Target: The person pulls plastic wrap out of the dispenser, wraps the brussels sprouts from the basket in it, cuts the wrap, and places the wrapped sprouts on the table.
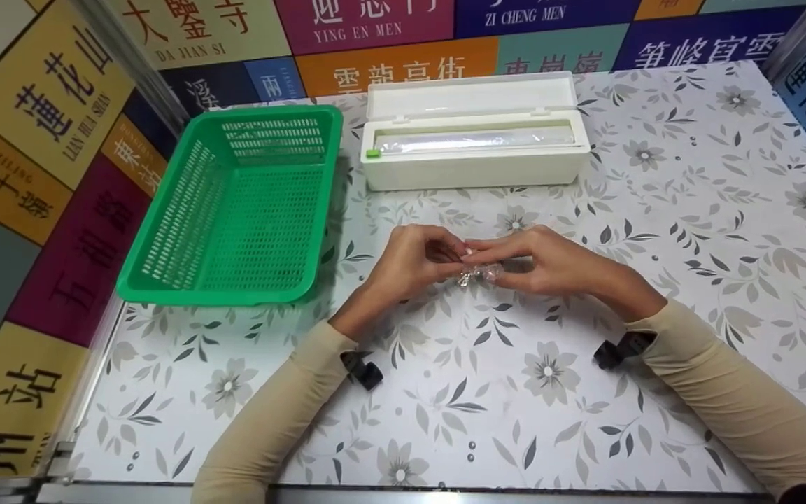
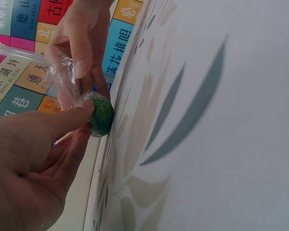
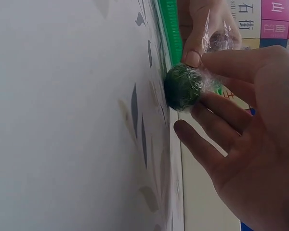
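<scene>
Between both hands, low over the table, is a small green ball point(image 2: 103, 117) wrapped in clear cling film point(image 2: 62, 77). My left hand point(image 1: 413, 259) pinches the wrapped ball, its thumb lying on the film in the left wrist view. From the other side, my right hand point(image 1: 550, 262) pinches the gathered film beside the ball, its lower fingers spread in the right wrist view. Loose film ends point(image 3: 219, 38) stick out past the fingertips. The hands hide the green ball in the head view, where only crumpled film shows.
A green plastic basket point(image 1: 333, 168) stands at the left. Behind the hands sits a white cling film box point(image 1: 476, 171), its lid raised and a roll point(image 1: 480, 138) inside. Sign-covered panels border the back and left of the flower-patterned table point(image 1: 487, 441).
</scene>
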### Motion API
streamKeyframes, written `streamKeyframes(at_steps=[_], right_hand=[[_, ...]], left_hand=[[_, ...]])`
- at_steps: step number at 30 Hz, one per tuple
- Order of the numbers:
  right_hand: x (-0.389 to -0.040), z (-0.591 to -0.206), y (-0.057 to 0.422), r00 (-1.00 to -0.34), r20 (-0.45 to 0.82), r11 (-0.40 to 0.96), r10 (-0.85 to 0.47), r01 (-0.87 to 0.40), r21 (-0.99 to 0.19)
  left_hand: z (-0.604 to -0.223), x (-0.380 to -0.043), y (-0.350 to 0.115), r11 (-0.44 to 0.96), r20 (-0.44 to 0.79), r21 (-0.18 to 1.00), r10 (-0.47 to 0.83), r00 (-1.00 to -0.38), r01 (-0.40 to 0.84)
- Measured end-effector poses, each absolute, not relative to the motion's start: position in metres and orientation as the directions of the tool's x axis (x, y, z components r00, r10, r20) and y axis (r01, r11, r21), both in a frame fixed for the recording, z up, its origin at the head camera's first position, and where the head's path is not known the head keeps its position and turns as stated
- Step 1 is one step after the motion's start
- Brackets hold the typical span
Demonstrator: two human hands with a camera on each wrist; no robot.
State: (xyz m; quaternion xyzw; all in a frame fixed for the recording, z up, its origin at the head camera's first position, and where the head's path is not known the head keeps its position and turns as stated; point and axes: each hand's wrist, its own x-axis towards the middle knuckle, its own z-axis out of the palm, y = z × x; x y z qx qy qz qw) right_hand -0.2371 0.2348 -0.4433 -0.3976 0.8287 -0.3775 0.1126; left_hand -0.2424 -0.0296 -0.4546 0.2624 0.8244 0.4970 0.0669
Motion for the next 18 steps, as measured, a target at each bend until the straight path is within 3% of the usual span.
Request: streamKeyframes(at_steps=[7, 11, 18], right_hand=[[-0.238, -0.440, 0.238, -0.612, 0.040, 0.404, -0.790, -0.568, -0.717], [-0.238, -0.436, 0.236, -0.646, 0.000, 0.451, -0.763, -0.532, -0.716], [-0.239, -0.441, 0.232, -0.720, 0.067, 0.449, -0.690, -0.499, -0.742]], left_hand=[[-0.446, -0.246, -0.041, 0.358, 0.080, 0.870, 0.574, -0.815, 0.338], [-0.447, -0.248, -0.041, 0.340, 0.098, 0.872, 0.585, -0.805, 0.353], [-0.451, -0.245, -0.034, 0.313, 0.090, 0.900, 0.545, -0.833, 0.302]])
